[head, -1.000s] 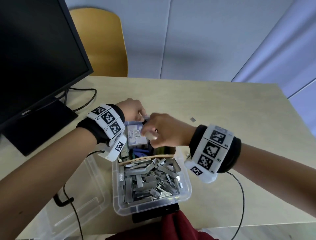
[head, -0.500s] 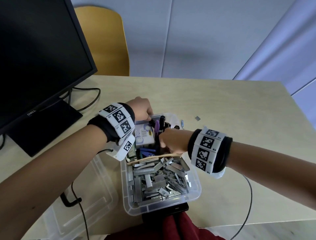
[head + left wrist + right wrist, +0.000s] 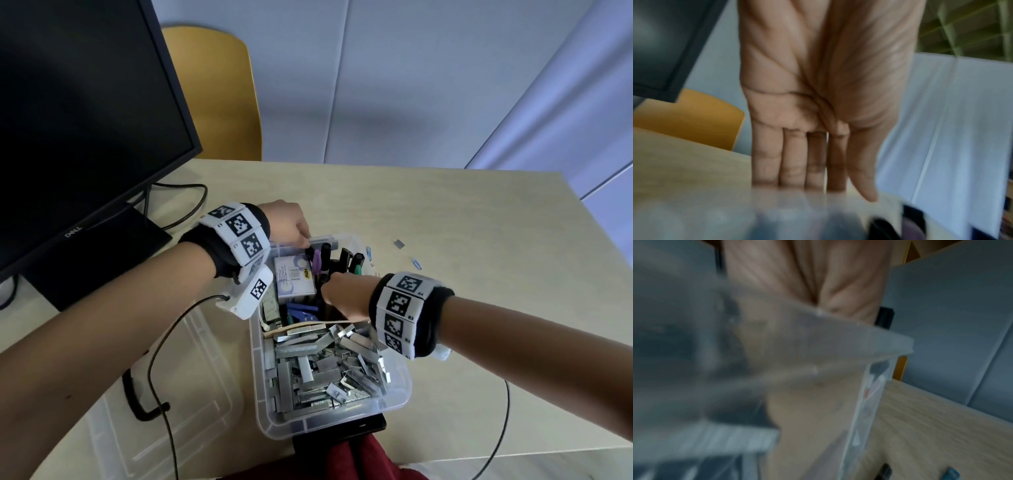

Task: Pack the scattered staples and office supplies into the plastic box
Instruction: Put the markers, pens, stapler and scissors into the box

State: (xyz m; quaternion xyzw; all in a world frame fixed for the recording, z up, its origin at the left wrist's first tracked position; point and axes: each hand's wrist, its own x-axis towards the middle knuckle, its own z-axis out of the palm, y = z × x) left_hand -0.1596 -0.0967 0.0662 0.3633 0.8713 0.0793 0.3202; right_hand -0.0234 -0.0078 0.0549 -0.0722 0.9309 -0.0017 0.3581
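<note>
Left hand [image 3: 818, 100] reaching down over the rim of the plastic box [image 3: 719, 216]

Seen palm-on, the hand hangs with its four fingers [image 3: 766, 159] straight and pressed side by side, their tips going behind the box's cloudy near rim, the thumb [image 3: 863, 183] slanting down just beside them to the same edge. Dark shapes show to the right of the rim, too blurred to name. Left of the hand lies the pale wooden table [image 3: 686, 165], behind that a yellow chair back [image 3: 694, 116], and above the chair the dark corner of a monitor [image 3: 670, 45]. Right of the hand stands a pale blue wall [image 3: 953, 129].
</note>
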